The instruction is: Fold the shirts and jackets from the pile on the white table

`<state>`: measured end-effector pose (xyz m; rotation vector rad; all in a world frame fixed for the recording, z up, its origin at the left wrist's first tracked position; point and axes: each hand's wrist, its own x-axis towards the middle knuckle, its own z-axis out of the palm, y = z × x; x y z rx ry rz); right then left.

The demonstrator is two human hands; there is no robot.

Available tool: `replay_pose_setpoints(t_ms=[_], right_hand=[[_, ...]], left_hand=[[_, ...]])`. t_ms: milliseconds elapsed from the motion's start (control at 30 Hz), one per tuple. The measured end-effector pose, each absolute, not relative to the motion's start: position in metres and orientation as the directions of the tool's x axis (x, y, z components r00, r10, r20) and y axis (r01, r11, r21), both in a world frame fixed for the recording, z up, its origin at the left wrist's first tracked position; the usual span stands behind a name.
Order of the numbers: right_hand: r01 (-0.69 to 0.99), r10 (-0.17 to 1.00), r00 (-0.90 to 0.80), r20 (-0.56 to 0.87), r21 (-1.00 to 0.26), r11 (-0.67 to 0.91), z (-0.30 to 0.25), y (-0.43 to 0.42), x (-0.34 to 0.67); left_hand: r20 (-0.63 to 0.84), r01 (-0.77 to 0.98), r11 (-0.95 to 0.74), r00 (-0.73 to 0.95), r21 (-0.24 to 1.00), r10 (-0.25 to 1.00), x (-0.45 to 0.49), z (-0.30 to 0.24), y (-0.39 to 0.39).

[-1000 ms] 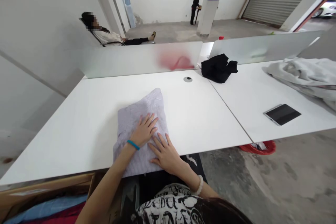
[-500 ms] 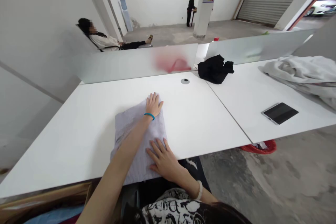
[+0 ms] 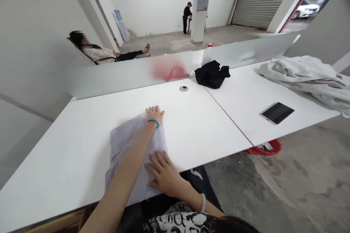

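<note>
**Left arm across a pale lilac striped garment point(image 3: 121, 145), right hand point(image 3: 163, 174) spread on it**

From the head camera, the garment lies in a loose, rumpled layer on a white desk point(image 3: 68, 145), its near edge hanging over the desk's near edge. The person's left arm crosses over it diagonally, covering its middle. The left hand point(image 3: 154, 114) sits palm down at the far edge of the garment. Its fingers are close together and slightly curled, with the tips just past the cloth on the white top; whether they pinch any fabric, I cannot tell. A teal wristband point(image 3: 153, 122) circles that wrist. The right hand lies flat on the near part of the garment, its fingers spread wide and holding nothing. A white bead bracelet point(image 3: 202, 202) sits on that wrist.

Beyond the hands, a small round cable grommet point(image 3: 183, 88) is set in the desk near a frosted divider point(image 3: 123, 72). On the adjoining white desk point(image 3: 240, 116) lie a crumpled black garment point(image 3: 211, 74), a dark tablet point(image 3: 277, 113) and a heap of grey-white cloth point(image 3: 306, 76). A red basket point(image 3: 264, 148) stands on the concrete floor under the desks' join. Past the divider, one person point(image 3: 95, 52) reclines in a chair and another point(image 3: 187, 16) stands at a column point(image 3: 201, 7).
</note>
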<state>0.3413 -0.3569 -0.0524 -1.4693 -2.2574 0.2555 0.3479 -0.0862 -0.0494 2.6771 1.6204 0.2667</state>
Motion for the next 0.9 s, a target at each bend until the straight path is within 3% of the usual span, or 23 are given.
replay_pose_setpoints(t_ms=[100, 167, 267, 333, 433, 533, 700, 900], right_hand=[[0.77, 0.901, -0.362, 0.241, -0.468, 0.434, -0.043, -0.356, 0.347], [0.671, 0.897, -0.373, 0.237, -0.599, 0.437, -0.034, -0.363, 0.356], [0.347, 0.942, -0.233, 0.243, -0.884, 0.314, -0.03, -0.388, 0.373], [0.044, 0.993, 0.014, 0.114, -0.993, 0.113, -0.041, -0.409, 0.381], [-0.348, 0.92, 0.279, -0.276, -0.922, -0.171, -0.074, -0.432, 0.383], [-0.566, 0.837, 0.25, -0.488, -0.775, -0.282, -0.1, -0.436, 0.375], [-0.629, 0.896, 0.006, -0.444, -0.698, -0.342, -0.088, -0.422, 0.354], [-0.439, 0.943, -0.036, -0.33, -0.842, -0.312, -0.064, -0.411, 0.346]], left_hand=[[0.195, 0.862, -0.462, 0.427, 0.208, 0.883, 0.349, -0.054, -0.086], [0.205, 0.845, -0.471, 0.429, 0.255, 0.88, 0.34, -0.05, -0.084], [0.233, 0.833, -0.475, 0.421, 0.285, 0.877, 0.307, -0.034, -0.079], [0.276, 0.837, -0.469, 0.397, 0.283, 0.875, 0.271, -0.024, -0.077], [0.251, 0.889, -0.406, 0.352, 0.212, 0.902, 0.209, -0.021, -0.082], [0.105, 0.942, -0.309, 0.297, 0.128, 0.949, 0.163, -0.034, -0.096], [0.032, 0.955, -0.254, 0.252, 0.151, 0.967, 0.144, -0.054, -0.112], [0.039, 0.928, -0.359, 0.357, 0.099, 0.933, 0.147, -0.045, -0.108]])
